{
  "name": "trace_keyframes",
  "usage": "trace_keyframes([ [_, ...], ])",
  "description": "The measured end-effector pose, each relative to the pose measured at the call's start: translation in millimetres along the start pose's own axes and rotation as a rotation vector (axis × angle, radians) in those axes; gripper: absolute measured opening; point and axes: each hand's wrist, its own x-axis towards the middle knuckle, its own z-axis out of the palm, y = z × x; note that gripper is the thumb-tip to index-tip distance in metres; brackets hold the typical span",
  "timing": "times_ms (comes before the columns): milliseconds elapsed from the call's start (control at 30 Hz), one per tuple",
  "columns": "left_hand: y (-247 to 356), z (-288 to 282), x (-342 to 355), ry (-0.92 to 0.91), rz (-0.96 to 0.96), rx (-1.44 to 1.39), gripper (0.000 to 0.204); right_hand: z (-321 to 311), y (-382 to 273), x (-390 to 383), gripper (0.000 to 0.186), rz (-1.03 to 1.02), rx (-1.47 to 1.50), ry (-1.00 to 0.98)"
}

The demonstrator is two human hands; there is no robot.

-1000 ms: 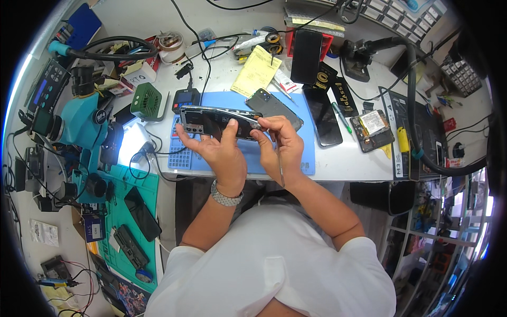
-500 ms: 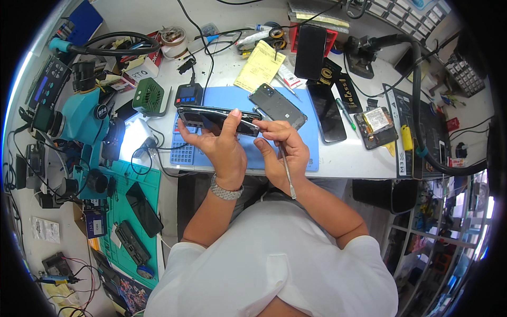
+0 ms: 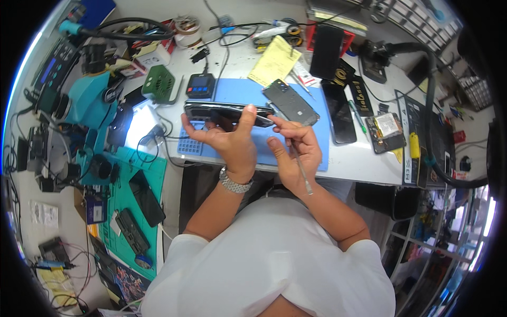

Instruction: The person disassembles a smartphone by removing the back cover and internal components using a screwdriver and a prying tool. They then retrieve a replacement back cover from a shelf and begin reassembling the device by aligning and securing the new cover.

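Phone, dark and slim, is held edge-up above the blue mat, just in front of the person's chest. Left hand clamps it: thumb over the near edge, fingers wrapped under the far side, wrist bent back with a metal watch showing. Right hand sits just right of the left fingers, fingers closed in a pinch on a thin metal pry tool, its tip at the phone's right end and its shaft trailing back over the palm toward the body.

Judgement: seam work at the phone's right end. To do it well, keep the tool shallow and nearly flat to the edge, let the left grip carry the counter-force, and advance in small twists rather than levering hard; glass could crack otherwise.

Beyond the right fingers lies a second phone, face down on the mat, with a yellow notepad farther off. Left of the left fingers stand a green block and a teal microscope stand on the desk.
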Motion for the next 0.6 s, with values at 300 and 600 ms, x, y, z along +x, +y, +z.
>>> trace_keyframes([
  [300, -8.4, -8.2, -6.3, -0.127, 0.250, 0.160, 0.131, -5.0, -4.1, 1.3, 0.031, 0.131, 0.017, 0.002],
  [600, -3.3, -2.7, -2.0, -0.026, 0.083, 0.101, 0.127, -2.2, -16.7, 4.3, 0.026, 0.143, 0.026, -0.029],
])
